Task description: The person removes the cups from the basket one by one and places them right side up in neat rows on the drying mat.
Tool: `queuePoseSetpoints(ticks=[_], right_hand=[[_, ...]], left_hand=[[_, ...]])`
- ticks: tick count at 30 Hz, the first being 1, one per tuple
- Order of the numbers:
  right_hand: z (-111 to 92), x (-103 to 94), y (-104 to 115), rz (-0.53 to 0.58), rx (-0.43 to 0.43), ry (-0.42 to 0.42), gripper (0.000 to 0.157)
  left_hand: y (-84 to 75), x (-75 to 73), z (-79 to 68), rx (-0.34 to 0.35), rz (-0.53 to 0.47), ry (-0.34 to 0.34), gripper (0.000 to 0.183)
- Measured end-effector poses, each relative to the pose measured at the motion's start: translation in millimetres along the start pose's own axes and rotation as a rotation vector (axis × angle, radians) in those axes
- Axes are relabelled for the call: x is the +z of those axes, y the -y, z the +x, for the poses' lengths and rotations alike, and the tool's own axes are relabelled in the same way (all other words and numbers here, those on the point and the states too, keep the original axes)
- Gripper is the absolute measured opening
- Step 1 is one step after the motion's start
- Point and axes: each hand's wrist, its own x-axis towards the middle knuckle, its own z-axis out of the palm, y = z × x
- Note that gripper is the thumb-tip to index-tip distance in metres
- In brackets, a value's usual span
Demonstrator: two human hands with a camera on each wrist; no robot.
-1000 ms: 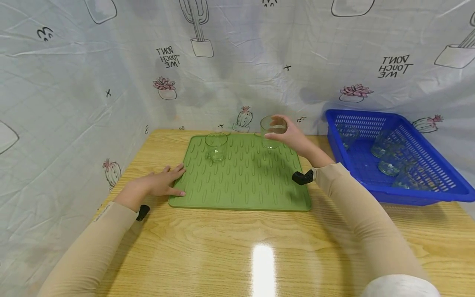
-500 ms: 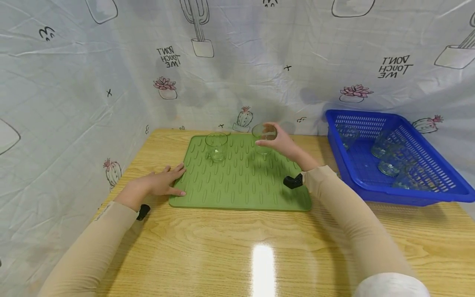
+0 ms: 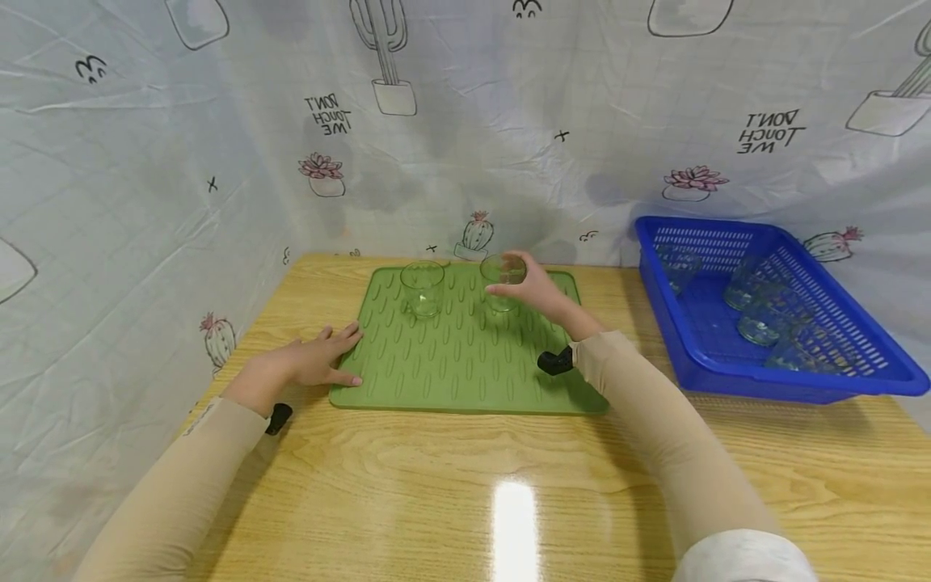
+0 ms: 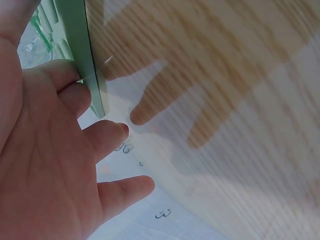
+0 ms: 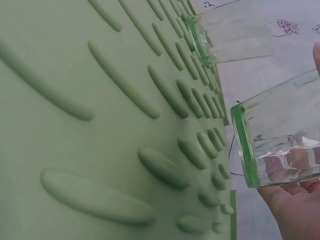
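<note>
My right hand (image 3: 537, 289) holds a clear drinking glass (image 3: 500, 304) upright, thumb and fingers round its side, over the back of a green ridged mat (image 3: 465, 364). In the right wrist view the held glass (image 5: 285, 135) has a thick greenish base, which looks slightly off the mat. Another clear glass (image 3: 423, 288) stands upright on the mat, to the left of the held one. My left hand (image 3: 313, 360) rests on the mat's left edge with its fingers spread; the left wrist view shows its palm side (image 4: 55, 145) by that edge.
A blue plastic basket (image 3: 727, 373) with several clear glasses (image 3: 764, 319) stands at the right of the wooden table (image 3: 407, 493). Behind and to the left hangs a white printed sheet (image 3: 465, 162).
My right hand has carried its glass leftward and somewhat nearer across the mat, towards the standing glass. My left hand has stayed in place.
</note>
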Motion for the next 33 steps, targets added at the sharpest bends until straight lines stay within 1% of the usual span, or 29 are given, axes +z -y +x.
queuePoseSetpoints(ticks=[4,10,17,22,27,33], right_hand=[[1,4.2,-3,0.004,-0.004,-0.007,0.082],[4,13.4,-8,0.018,0.021,-0.001,0.084],[8,25.0,-8,-0.015,0.032,-0.014,0.086],[9,28.5,-7,0.01,0.03,-0.014,0.087],[12,30.0,-10,0.033,0.035,-0.017,0.088],[15,33.7,-10,0.04,0.042,-0.014,0.089]], left_hand=[[-0.1,1.0,0.2,0.002,-0.006,-0.005,0.101],[0.1,1.4,-0.3,0.008,-0.004,-0.007,0.101],[0.2,1.5,0.0,0.009,-0.012,-0.013,0.101],[0.9,1.8,-0.4,0.008,-0.009,-0.013,0.1],[0.6,2.3,-0.6,0.015,-0.028,-0.01,0.101],[0.0,1.1,-0.8,0.018,-0.032,-0.013,0.101]])
